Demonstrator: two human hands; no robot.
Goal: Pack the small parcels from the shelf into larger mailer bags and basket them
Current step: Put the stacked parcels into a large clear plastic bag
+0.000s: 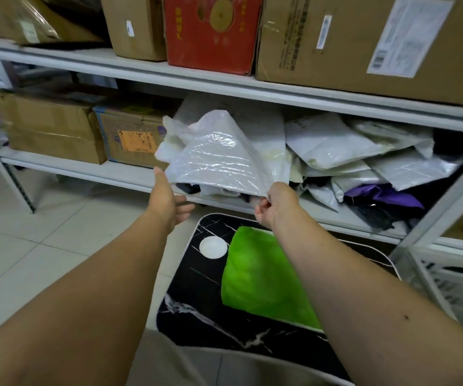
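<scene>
A large white mailer bag (219, 154) hangs in the air in front of the lower shelf (85, 169). My right hand (276, 203) pinches its lower right corner. My left hand (169, 199) is open just below the bag's lower left edge, fingers spread, not clearly touching it. Behind the bag, a heap of white, grey and purple small parcels (350, 157) lies on the shelf. On the floor below sits a black marble-patterned mat (197, 307) with a green bag (263, 277) lying flat on it.
Cardboard boxes (52, 126) fill the lower shelf's left part. More boxes, one red (211, 32), stand on the upper shelf. A white slotted basket (453, 282) stands at the right by the shelf's upright. Pale floor tiles (29, 246) lie to the left.
</scene>
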